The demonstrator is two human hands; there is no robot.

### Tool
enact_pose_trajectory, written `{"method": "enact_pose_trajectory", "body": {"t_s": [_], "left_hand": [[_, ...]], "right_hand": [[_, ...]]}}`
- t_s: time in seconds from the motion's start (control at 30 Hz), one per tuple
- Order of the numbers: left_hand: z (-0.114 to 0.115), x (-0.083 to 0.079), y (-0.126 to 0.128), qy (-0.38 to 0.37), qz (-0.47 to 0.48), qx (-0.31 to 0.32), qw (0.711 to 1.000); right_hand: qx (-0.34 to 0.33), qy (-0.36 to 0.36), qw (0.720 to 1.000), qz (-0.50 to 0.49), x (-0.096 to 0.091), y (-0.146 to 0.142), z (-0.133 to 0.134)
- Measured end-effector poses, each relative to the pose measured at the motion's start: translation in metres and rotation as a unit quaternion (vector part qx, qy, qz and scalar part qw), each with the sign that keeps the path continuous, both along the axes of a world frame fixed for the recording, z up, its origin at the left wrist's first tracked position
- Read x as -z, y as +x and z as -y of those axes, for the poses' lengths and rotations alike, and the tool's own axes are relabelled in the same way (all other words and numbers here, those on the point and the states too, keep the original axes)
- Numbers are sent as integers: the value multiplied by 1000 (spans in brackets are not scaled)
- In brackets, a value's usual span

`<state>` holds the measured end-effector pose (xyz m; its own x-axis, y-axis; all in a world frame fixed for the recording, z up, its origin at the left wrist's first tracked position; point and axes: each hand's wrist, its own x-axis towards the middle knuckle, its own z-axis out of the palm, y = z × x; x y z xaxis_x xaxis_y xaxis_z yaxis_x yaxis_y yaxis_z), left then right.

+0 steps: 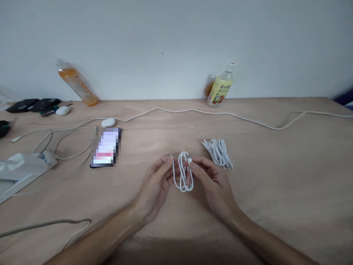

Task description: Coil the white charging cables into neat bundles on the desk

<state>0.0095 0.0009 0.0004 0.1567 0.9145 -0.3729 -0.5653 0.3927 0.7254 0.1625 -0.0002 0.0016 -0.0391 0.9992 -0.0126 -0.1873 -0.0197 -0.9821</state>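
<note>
A white charging cable [182,176], looped into a small coil, is held between my two hands above the wooden table. My left hand [157,176] pinches one end of it, where a small metal tip shows at the thumb. The other end, with a white plug, is gripped between thumb and fingers of my right hand [212,180]. Just beyond my right hand lies a bundle of white cables [218,152], folded and gathered together.
A phone [106,147] and a white earbud case [108,123] lie left of my hands. A long white cord [242,117] crosses the table [275,176]. An orange drink bottle [78,86] and a yellow-labelled bottle [221,87] lean by the wall. A white power strip [27,176] sits far left.
</note>
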Motion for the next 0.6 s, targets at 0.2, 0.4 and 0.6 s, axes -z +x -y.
{"method": "enact_pose_trajectory", "body": {"t_s": [0.2,0.4,0.6], "left_hand": [[0,-4,0,13,-10,18,1000],[1,-5,0,21,-8,27,999],[0,-4,1,16,-22,19,999]], "right_hand": [[-1,-5,1000,0,-2,1,0],[9,-9,1000,-11,-2,-1,0],[16,-6,1000,-14,-1,0,1]]}}
